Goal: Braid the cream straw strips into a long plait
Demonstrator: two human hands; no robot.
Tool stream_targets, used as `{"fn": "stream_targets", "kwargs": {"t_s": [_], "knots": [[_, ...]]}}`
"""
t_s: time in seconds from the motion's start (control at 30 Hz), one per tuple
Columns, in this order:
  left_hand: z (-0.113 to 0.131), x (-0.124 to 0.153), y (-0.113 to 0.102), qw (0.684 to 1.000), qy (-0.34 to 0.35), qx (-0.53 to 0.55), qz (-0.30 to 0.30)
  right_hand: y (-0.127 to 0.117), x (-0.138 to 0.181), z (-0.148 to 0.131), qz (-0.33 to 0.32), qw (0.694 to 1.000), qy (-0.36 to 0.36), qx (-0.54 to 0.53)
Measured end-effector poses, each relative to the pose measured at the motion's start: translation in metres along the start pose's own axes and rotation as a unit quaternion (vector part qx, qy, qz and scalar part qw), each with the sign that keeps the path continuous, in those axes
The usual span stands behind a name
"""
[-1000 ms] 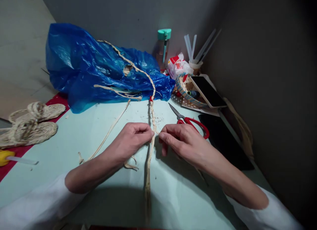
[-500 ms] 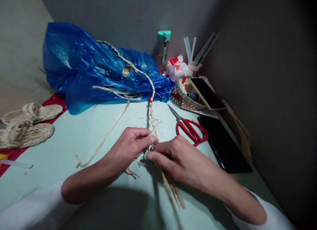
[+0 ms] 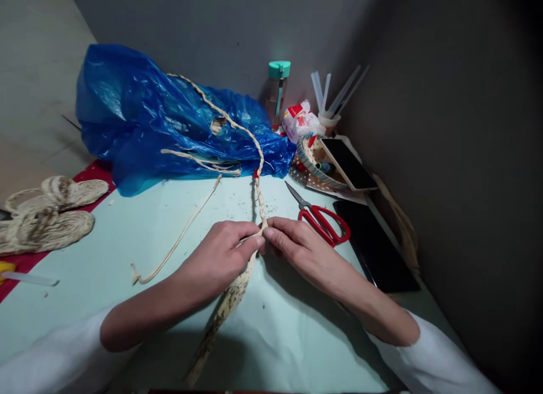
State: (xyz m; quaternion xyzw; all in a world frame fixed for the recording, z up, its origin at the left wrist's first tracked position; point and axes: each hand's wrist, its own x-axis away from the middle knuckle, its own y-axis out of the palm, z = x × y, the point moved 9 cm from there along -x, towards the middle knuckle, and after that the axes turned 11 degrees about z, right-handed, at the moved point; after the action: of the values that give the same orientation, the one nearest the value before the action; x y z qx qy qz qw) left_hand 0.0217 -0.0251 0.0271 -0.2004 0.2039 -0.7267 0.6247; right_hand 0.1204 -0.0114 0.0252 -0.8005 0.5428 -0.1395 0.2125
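Observation:
A pale plaited cord [image 3: 260, 199] of dried plant fibre runs from the blue bag down to my fingers. My left hand [image 3: 231, 244] pinches its lower end between thumb and fingers. From the other side my right hand [image 3: 292, 238] pinches the cord at the same spot, its fingertips close against my left thumb. A broad, dark-speckled fibre strip [image 3: 229, 303] hangs from the pinch toward the near edge, passing below my left hand. Past the right hand lie red-handled scissors [image 3: 324, 221], partly behind it. A red clip-like piece [image 3: 256, 173] sits by the cord at the bag's edge.
A blue plastic bag [image 3: 139, 122] fills the back left. Woven sandals [image 3: 51, 219] rest at left on red cloth. One loose fibre strand [image 3: 182, 236] lies on the pale table. At right are a black tablet [image 3: 382, 252], a phone [image 3: 350, 162], a small basket [image 3: 311, 156] and a bottle [image 3: 278, 91].
My right hand has moved up to meet the left at the cord. The strands that trailed under the right hand are out of sight; a speckled strip now hangs down at left.

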Motion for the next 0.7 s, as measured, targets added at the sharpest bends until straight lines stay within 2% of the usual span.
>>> {"fn": "stream_targets", "kwargs": {"t_s": [0.17,0.27,0.4,0.57,0.7], "knots": [[0.014,0.003,-0.002,0.975,0.113,-0.189,0.035,0.002,-0.004,0.006,0.008,0.993,0.033,-0.114],[0.012,0.006,0.002,0.959,0.137,-0.244,0.033,0.007,-0.004,0.013,0.014,0.986,0.063,-0.151],[0.014,0.01,0.002,0.951,0.144,-0.273,0.022,0.005,-0.004,0.014,0.023,0.987,0.058,-0.148],[0.026,0.015,-0.006,0.938,0.166,-0.297,0.072,0.004,-0.006,0.011,0.012,0.983,0.035,-0.179],[0.03,0.02,-0.004,0.936,0.181,-0.287,0.091,0.009,-0.008,0.01,-0.008,0.975,0.035,-0.218]]}}
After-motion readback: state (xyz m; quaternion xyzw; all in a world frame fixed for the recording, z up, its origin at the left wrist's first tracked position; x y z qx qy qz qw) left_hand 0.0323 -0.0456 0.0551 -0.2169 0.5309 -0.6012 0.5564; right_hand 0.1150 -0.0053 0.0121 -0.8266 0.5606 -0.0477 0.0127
